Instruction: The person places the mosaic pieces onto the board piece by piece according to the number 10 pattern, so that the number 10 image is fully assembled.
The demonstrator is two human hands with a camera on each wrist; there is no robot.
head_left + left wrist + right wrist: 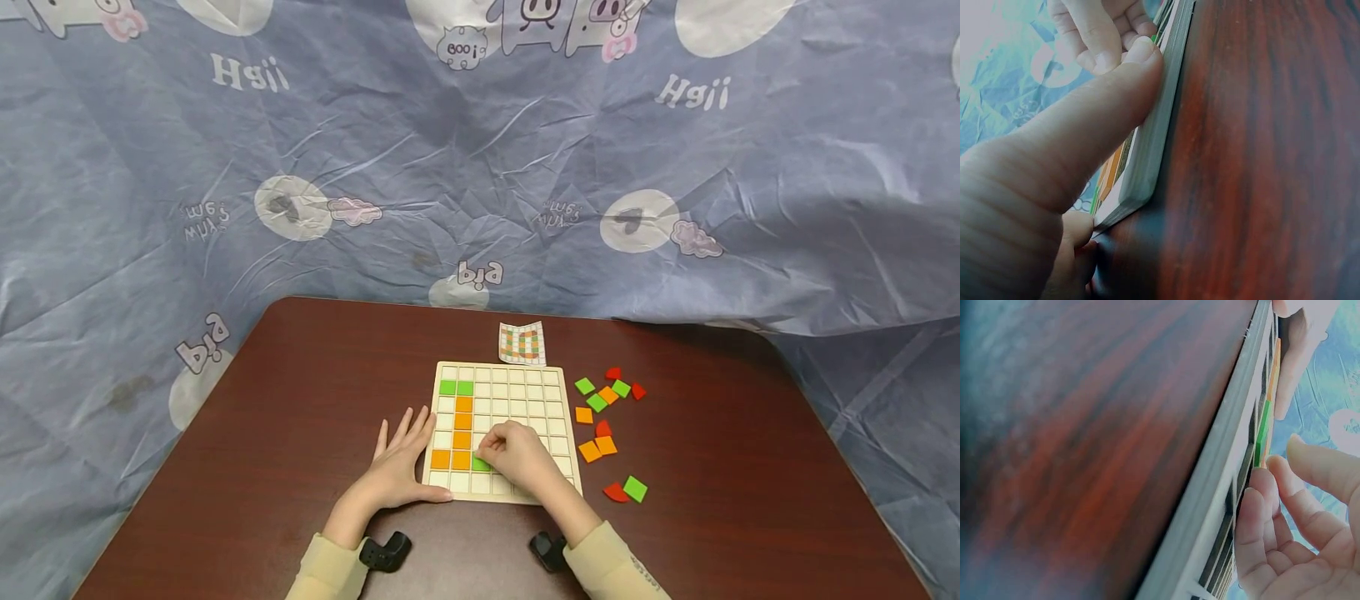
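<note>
A cream grid board (517, 498) lies on the table, with green tiles (447, 387) and orange tiles (462, 421) in its left columns. My left hand (397, 471) spreads around the board's near left corner, its fingers along the left side and thumb on the front edge. Over the board, my right hand (517, 457) has curled fingers and pinches at a green tile (480, 463) beside the row of orange ones. In the right wrist view, fingertips meet the end of that green tile (1262, 434), which lies at the grid; the thumb tip stands slightly apart.
Behind the board lies a small pattern card (522, 343). Right of it are loose orange squares (584, 415), green squares (635, 488) and red quarter-round pieces (616, 492). A blue printed cloth (450, 167) hangs beyond the dark wooden table (337, 358).
</note>
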